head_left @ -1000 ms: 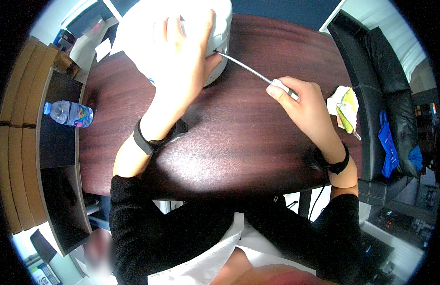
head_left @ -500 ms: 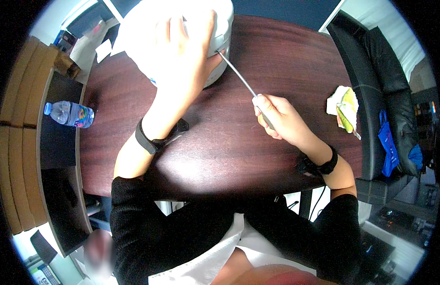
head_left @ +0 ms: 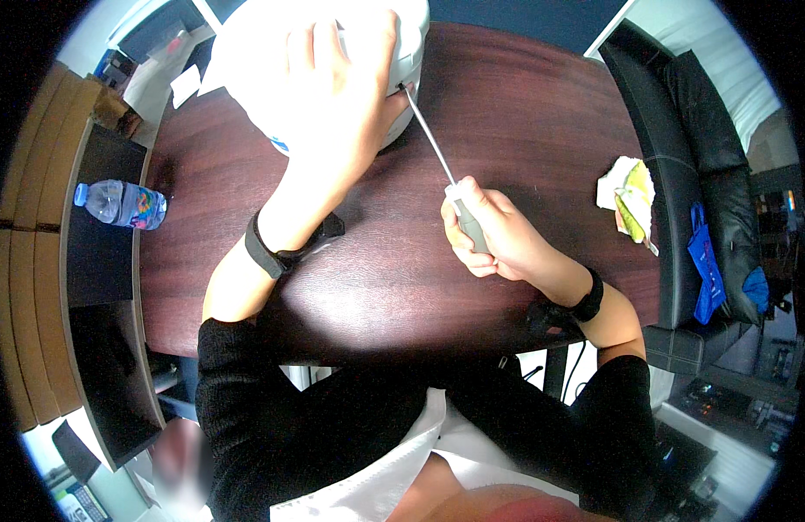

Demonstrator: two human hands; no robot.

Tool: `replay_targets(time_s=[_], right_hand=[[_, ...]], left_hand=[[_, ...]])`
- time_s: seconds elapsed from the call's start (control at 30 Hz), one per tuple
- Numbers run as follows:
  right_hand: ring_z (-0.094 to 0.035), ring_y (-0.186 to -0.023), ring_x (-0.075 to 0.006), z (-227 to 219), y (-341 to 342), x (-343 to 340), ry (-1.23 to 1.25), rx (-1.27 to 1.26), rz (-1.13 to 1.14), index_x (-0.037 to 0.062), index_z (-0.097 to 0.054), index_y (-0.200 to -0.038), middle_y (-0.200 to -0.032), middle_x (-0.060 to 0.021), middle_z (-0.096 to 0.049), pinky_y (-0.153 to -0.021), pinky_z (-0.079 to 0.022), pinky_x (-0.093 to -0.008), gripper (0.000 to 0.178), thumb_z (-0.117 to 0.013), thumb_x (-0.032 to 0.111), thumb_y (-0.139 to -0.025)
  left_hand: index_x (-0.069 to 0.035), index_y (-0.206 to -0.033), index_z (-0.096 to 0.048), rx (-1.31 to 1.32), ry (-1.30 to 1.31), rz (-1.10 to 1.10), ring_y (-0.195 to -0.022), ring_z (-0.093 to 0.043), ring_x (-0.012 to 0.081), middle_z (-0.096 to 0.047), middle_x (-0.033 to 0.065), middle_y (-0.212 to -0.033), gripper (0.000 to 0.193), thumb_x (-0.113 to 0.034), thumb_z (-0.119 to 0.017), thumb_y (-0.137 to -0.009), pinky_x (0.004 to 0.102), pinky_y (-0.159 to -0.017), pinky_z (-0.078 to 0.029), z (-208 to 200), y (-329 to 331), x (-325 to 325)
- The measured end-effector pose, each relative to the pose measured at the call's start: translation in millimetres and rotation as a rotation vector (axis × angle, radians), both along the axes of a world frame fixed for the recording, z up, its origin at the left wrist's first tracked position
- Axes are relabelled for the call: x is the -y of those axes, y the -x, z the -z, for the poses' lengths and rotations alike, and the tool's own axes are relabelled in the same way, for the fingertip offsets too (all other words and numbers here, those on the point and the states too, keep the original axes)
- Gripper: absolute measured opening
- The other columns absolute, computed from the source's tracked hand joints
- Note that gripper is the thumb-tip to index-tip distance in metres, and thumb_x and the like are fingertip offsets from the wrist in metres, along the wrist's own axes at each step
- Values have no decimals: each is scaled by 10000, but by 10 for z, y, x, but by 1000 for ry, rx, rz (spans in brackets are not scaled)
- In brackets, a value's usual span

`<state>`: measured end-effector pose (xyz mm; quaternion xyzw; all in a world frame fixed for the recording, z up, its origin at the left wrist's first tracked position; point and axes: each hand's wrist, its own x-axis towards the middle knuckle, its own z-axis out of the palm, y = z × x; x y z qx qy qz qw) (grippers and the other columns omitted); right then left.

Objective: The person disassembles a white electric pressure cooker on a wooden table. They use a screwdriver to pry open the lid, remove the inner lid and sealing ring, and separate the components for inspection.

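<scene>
A rounded white appliance [head_left: 246, 87], which looks like a rice cooker, stands at the far left of the table, partly cut off by the upper edge. My left hand [head_left: 341, 100] lies on top of it with the fingers spread, its thumb down near the side. In my right hand [head_left: 494, 230] is a screwdriver [head_left: 434, 139] with a grey handle and a long metal shaft. Its tip meets a small dark opening on the appliance's right side, close to my left thumb. The overexposed white surface hides detail under my left fingers.
A dark reddish-brown table [head_left: 524, 113] lies beneath. At the left is a clear water bottle [head_left: 124, 204] with a blue cap. To the right lies a crumpled white and yellow-green wrapper [head_left: 630, 198], with a black leather sofa [head_left: 681, 148] beyond it. Cardboard boxes [head_left: 37, 313] line the far left.
My right hand has shifted left and slightly nearer, so the screwdriver stands steeper and more of its grey handle shows. The left hand keeps its place on the appliance.
</scene>
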<state>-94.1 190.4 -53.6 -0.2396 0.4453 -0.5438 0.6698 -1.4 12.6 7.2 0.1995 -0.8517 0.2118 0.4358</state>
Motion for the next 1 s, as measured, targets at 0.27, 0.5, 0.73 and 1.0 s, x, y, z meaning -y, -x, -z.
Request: replay_targets(time_s=[0.27, 0.5, 0.73, 1.0], right_hand=[[-320, -361, -66, -137, -83, -34, -56, 233, -6, 73, -458, -857, -563, 3, -418, -318, -239, -203, 474, -325, 518, -949], [-393, -401, -87, -156, 184, -58, -14, -575, 102, 52, -506, -807, -535, -3, -432, -362, -318, -243, 399, -423, 412, -958], [-604, -595, -329, -417, 384, -67, 175, -1852, 349, 55, -561, -786, -650, -136, -596, -505, -458, -390, 348, -593, 397, -849], [-587, -578, -351, -522, 470, -19, 172, -1855, 240, 29, -540, -743, -603, -146, -575, -503, -449, -409, 391, -591, 402, -848]], left_hand=[[-254, -1215, -544, 11, -5, -25, -979, -490, 316, -517, 143, -1024, 717, -391, -795, -558, 441, -868, -398, 49, -2, 73], [-184, -1208, -503, -37, -32, 92, -945, -487, 331, -495, 170, -987, 733, -245, -798, -540, 452, -826, -397, 63, -8, 100], [-201, -1225, -485, -15, -38, 86, -968, -491, 344, -497, 172, -1014, 764, -276, -806, -536, 454, -826, -411, 73, -29, 113], [-229, -1213, -511, 0, -59, 41, -957, -489, 321, -506, 148, -998, 749, -307, -810, -530, 442, -830, -406, 49, -27, 83]])
